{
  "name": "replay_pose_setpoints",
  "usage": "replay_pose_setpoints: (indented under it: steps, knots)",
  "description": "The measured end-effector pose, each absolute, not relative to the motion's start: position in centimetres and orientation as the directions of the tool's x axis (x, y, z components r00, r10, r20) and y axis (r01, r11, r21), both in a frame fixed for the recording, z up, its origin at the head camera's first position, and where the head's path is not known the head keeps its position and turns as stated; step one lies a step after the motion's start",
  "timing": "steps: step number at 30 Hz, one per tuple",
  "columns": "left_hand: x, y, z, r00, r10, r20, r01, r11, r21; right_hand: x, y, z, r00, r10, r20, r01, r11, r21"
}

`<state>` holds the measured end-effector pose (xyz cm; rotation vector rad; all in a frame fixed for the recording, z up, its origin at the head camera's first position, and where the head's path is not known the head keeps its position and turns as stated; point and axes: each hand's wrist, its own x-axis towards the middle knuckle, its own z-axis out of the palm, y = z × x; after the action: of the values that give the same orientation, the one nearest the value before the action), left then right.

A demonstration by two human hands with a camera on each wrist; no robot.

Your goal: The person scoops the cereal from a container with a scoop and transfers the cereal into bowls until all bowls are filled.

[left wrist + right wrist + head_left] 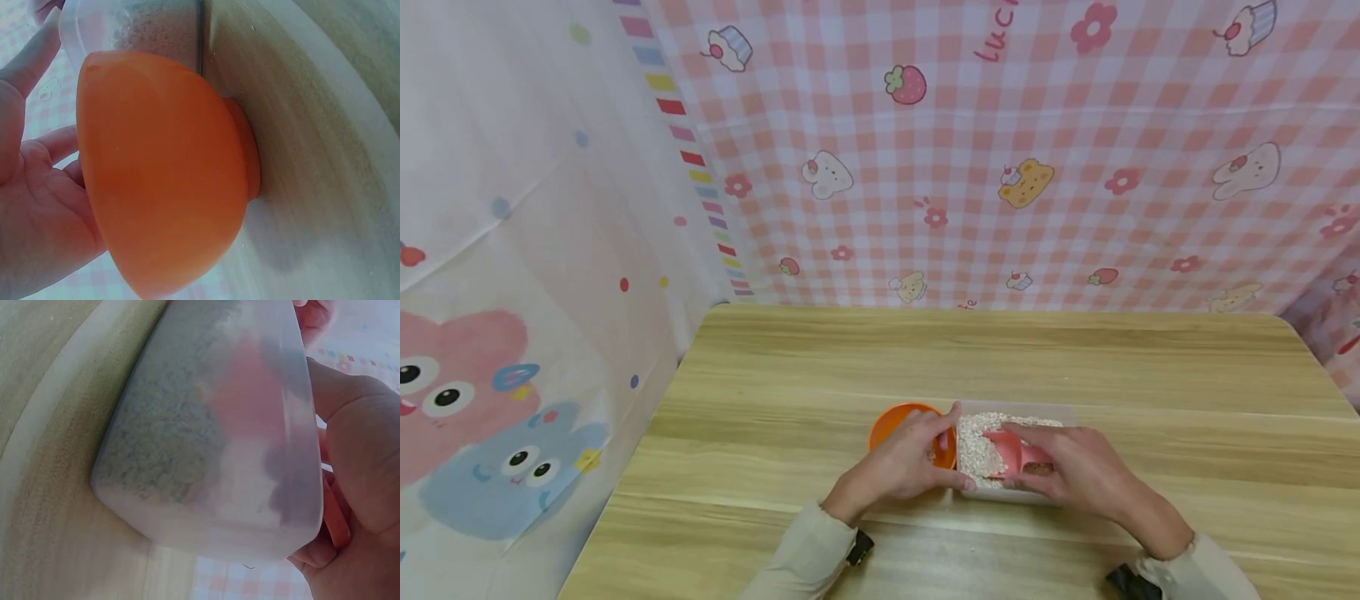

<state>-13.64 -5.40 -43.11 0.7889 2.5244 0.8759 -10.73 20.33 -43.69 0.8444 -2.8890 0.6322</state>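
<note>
A translucent plastic container filled with pale flakes like rolled oats sits on the table. My right hand reaches over its right end and holds a pink scoop, whose front is down in the flakes. Through the container wall in the right wrist view, the scoop shows as a blurred pink patch. Close against the container's left side stands an orange bowl. Arching over the bowl, my left hand holds the container's left end, thumb at the near corner and a finger at the far one.
The wood-grain table extends around the bowl and container. A pink checked cloth hangs along its back edge, and a white printed cloth hangs at the left. Both sleeves carry a dark strap at the wrist.
</note>
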Motion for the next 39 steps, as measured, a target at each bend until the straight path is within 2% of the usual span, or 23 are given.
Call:
replay_pose_setpoints:
  steps: [13, 39]
  knots:
    - [-13.76, -5.37, -43.26, -0.782, 0.605, -0.146, 0.391, 0.661, 0.641, -10.51, 20.77, -43.49, -0.829, -0.509, 0.233, -0.56, 0.76, -0.331]
    - [-13.64, -5.44, -43.14, -0.784, 0.606, -0.135, 0.394, 0.654, 0.646, -10.31, 21.16, -43.62, -0.854, -0.477, 0.208, -0.519, 0.757, -0.398]
